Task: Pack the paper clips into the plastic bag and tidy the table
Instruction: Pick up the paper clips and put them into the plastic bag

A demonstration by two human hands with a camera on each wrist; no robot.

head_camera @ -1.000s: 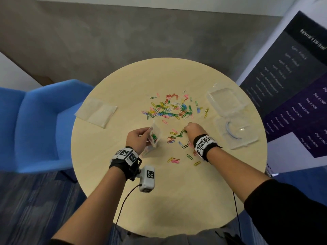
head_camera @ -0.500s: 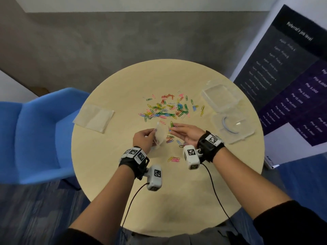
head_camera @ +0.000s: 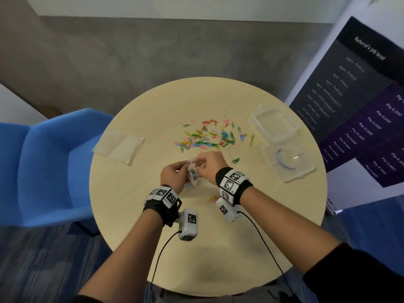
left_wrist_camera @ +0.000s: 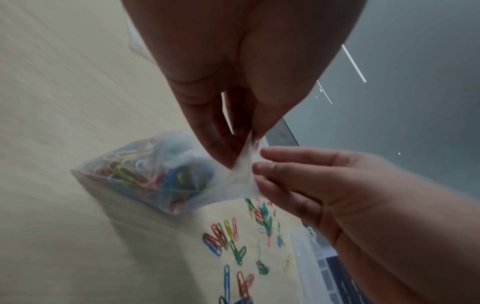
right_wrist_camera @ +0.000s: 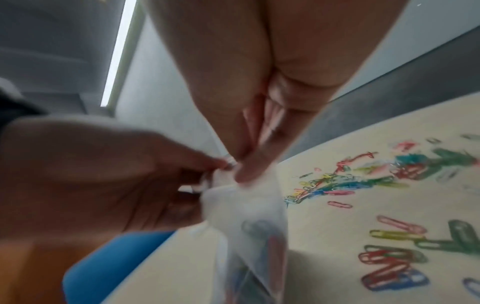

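Note:
A small clear plastic bag, partly filled with coloured paper clips, hangs just above the table between my hands. My left hand pinches one side of the bag's mouth. My right hand pinches the other side, fingertips on the film. In the left wrist view the bag's filled bottom rests near the tabletop. In the right wrist view the bag hangs below both hands, blurred. A loose pile of paper clips lies beyond my hands, and a few more paper clips to the right.
The round wooden table carries flat spare bags at the left and an open clear plastic box with its lid at the right. A blue chair stands left; a dark poster stands right.
My right hand left the loose clips on the table, came left with a green clip, and now pinches the bag's mouth. My left hand kept holding the bag.

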